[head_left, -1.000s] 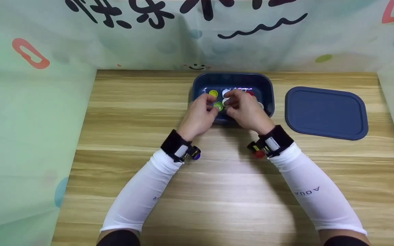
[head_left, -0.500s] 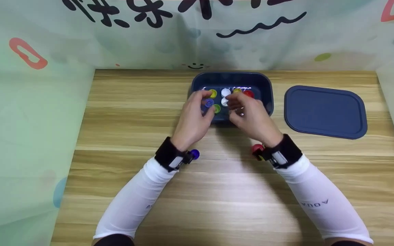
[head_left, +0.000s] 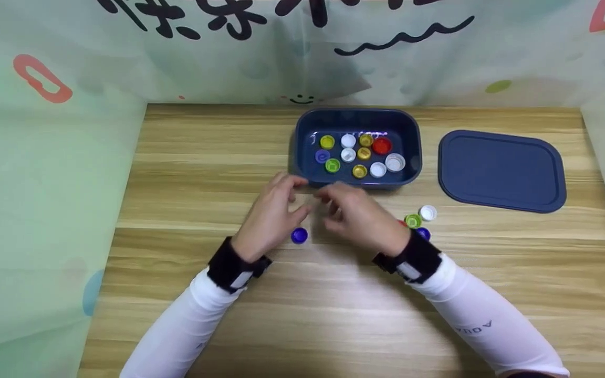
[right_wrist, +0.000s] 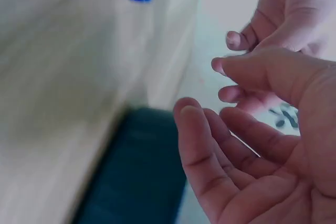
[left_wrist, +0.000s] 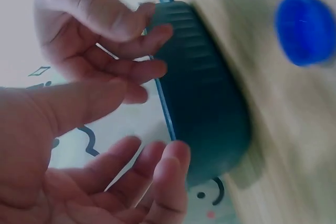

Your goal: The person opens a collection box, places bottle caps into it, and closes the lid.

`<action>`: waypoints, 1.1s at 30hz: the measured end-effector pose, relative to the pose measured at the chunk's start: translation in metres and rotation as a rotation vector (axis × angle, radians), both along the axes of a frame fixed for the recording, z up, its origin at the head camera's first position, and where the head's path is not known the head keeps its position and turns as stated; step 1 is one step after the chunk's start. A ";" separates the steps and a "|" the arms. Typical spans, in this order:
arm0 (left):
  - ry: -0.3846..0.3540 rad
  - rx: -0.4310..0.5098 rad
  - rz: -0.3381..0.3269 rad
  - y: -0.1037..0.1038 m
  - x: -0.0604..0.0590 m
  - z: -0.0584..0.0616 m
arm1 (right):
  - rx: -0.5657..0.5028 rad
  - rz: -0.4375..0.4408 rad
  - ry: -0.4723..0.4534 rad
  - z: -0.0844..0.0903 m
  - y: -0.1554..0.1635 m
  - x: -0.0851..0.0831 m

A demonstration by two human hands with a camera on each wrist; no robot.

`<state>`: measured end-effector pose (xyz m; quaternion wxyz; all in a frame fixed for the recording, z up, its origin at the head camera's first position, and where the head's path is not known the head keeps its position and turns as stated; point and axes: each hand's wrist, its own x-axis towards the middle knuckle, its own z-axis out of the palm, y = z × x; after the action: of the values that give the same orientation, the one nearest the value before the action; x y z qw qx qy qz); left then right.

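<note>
Fingers (left_wrist: pixel 172 174) parted and empty, the left hand (head_left: pixel 267 218) and right hand (head_left: pixel 363 218) hover before the navy box (head_left: pixel 357 119), whose caps (head_left: pixel 364 153) lie in one layer, probably so none hides another, a blue cap (head_left: pixel 299 235) near the left hand.

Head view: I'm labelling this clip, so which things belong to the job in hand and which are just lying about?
Likely part of the job:
left hand
right hand
navy box
caps inside it
loose blue cap near the left hand
loose white cap

Apparently just lying about:
navy lid, flat, apart from the box
printed backdrop
</note>
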<state>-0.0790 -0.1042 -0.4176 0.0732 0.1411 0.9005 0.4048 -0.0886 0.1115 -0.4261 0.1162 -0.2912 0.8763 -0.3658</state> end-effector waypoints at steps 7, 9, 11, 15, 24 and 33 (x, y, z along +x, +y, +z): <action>-0.046 -0.090 -0.058 -0.017 0.018 -0.015 | 0.058 0.089 0.005 -0.023 -0.021 0.011; -0.056 -0.116 -0.065 -0.021 0.022 -0.020 | 0.057 0.107 0.016 -0.028 -0.026 0.014; -0.068 -0.130 -0.069 -0.023 0.025 -0.026 | 0.062 0.117 0.019 -0.033 -0.029 0.016; -0.071 -0.155 -0.081 -0.024 0.029 -0.036 | 0.084 0.117 0.013 -0.041 -0.035 0.018; -0.024 -0.159 -0.097 -0.018 0.028 -0.048 | 0.062 0.072 -0.005 -0.044 -0.035 0.017; -0.033 -0.014 -0.050 -0.009 0.020 -0.031 | -0.016 0.019 0.023 -0.025 -0.022 0.011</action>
<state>-0.0591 -0.1136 -0.4486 0.0993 0.1566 0.8982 0.3987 -0.0777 0.0900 -0.4512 0.1072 -0.3046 0.8718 -0.3684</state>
